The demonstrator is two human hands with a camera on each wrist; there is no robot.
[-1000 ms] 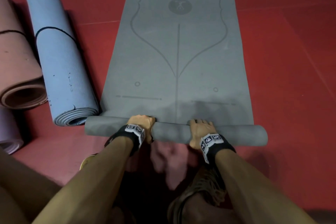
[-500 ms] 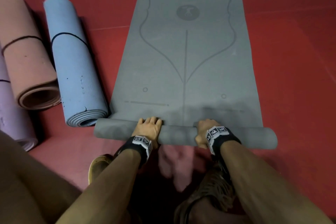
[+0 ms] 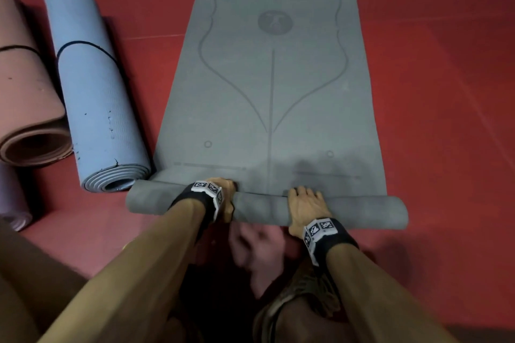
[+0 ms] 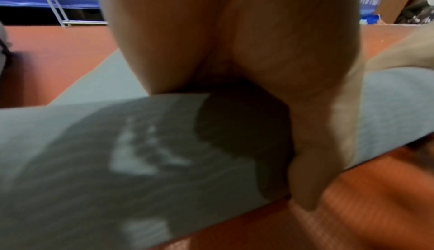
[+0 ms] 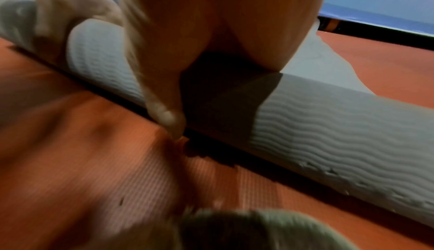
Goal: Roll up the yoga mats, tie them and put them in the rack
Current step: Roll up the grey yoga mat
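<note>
- Rolling was the job at this point: right hand (image 3: 304, 207) was draped over the thin rolled end of the grey rubber yoga mat (image 3: 274, 97), fingers (image 3: 301, 191) curled over the top, thumb down the near side by the red padded floor (image 3: 434, 120).
- Left hand (image 3: 224, 198) gripped the same roll a bit to the left, thumb tucked at the near side too.
- My take: roll was barely started and sat slightly skewed, so even pressure from both hands and keeping the ends square mattered, or it'd cone out.
- Rest of the mat lay flat, stretching away.
- Off left, a light blue rolled mat (image 3: 92, 86) and a pink rolled mat (image 3: 25, 97) were each already tied with a black cord.
- No rack I could make out for sure.
</note>
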